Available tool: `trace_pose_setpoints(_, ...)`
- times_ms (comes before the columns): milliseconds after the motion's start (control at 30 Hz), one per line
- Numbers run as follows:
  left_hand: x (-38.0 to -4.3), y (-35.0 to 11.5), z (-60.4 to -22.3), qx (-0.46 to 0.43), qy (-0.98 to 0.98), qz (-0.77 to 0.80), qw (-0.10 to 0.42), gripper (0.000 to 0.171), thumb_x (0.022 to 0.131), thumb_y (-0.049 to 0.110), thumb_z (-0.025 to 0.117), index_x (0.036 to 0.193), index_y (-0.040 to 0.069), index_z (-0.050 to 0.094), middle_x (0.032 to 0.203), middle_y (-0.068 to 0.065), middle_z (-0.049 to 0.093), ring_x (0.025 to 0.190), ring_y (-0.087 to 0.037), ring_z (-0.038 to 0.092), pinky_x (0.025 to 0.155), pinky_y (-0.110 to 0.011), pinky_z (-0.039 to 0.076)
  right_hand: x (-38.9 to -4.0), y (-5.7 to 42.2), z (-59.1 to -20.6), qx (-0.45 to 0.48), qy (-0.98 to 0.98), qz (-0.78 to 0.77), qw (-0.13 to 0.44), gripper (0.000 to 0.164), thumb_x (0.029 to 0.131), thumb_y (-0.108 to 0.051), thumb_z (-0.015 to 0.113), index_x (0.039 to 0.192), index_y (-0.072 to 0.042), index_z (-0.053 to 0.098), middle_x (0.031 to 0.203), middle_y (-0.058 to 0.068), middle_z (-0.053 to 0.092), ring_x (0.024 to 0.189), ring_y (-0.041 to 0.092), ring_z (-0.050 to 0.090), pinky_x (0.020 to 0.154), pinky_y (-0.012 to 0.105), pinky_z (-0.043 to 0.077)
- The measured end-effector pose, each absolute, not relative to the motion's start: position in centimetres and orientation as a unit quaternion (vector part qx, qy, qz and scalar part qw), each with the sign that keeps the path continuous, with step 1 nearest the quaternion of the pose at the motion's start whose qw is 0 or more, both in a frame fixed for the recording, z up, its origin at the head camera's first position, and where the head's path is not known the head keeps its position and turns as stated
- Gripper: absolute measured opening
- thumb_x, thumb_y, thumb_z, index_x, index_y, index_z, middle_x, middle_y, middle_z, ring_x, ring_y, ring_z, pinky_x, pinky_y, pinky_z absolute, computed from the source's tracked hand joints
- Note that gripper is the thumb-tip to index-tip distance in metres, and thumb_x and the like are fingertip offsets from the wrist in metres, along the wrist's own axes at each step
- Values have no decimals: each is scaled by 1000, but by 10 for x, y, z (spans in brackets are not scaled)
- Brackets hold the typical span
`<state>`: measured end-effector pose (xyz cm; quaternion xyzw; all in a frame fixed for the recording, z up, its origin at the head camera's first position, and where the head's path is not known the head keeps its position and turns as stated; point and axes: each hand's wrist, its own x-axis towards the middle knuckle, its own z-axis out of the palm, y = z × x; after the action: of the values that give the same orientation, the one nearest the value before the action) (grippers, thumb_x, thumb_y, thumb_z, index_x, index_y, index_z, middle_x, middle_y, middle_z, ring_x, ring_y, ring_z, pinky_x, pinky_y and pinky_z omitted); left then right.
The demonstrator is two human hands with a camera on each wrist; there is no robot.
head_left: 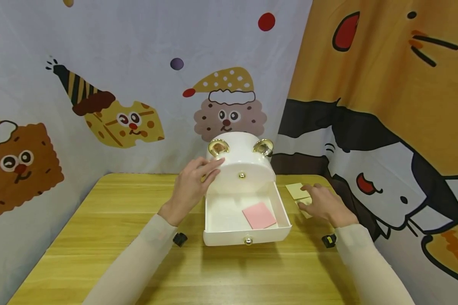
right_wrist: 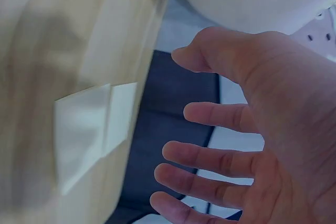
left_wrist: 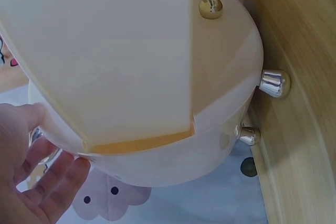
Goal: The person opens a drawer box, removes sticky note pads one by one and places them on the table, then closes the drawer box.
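Observation:
A white rounded storage box [head_left: 236,148] with two gold ears stands on the table, its lower drawer [head_left: 229,238] pulled out toward me. One pink sticky-note pad [head_left: 258,215] lies in the drawer's right front part. My left hand [head_left: 192,182] rests its fingers on the upper left of the box; in the left wrist view its thumb and fingertips are right at the rounded edge. Over two pale yellow sticky-note pads [head_left: 294,190] on the table hovers my right hand [head_left: 322,205], fingers spread with nothing between them. In the right wrist view, these pads [right_wrist: 81,135] lie side by side.
The wooden table [head_left: 137,237] ends just behind the box. A white cartoon-print curtain [head_left: 137,55] hangs at the back, and an orange one [head_left: 385,84] closes off the right side. Gold feet [left_wrist: 275,83] hold the box above the tabletop.

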<state>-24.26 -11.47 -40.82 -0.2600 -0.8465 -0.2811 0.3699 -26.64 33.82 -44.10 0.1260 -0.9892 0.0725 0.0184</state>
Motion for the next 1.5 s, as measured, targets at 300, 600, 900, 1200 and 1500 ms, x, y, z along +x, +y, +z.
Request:
trace_pose_setpoints(300,-241,-115,-408,-257,-848,-282,368,38,110,19,84,148,23,82,101,-8,74,78,-23,62,61,-30,51,-254,318,-412,155,-984,66,55,58,102,-41,88,147,-6,75,143,28,76,118,44,79,80,65,69)
trace_pose_setpoints(600,-242,-114,-407,-261,-842,-291,371,38,110,18,84,148,20,82,101,-8,74,78,-24,62,62,-30,52,-242,300,-391,161,-983,56,69,55,103,-40,87,149,-10,76,148,27,74,127,48,76,91,71,69)
trace_pose_setpoints(900,-241,-112,-407,-258,-848,-292,360,38,111,18,83,148,19,82,102,-9,75,79,-25,63,63,-29,52,-231,289,-376,177,-979,47,84,53,106,-38,85,148,-8,77,138,25,77,113,43,79,85,64,71)
trace_pose_setpoints(1200,-239,-112,-404,-256,-851,-272,369,37,110,18,85,147,18,83,105,-10,75,78,-19,60,62,-31,54,-217,275,-356,187,-978,37,82,48,107,-36,84,147,-10,78,131,20,79,104,35,78,76,54,71)
trace_pose_setpoints(1500,-239,-111,-403,-259,-848,-263,380,36,108,16,86,145,16,84,107,-12,76,78,-20,60,59,-31,55,-206,260,-337,223,-969,47,99,37,106,-32,84,138,-13,81,124,13,81,92,26,75,69,44,68)
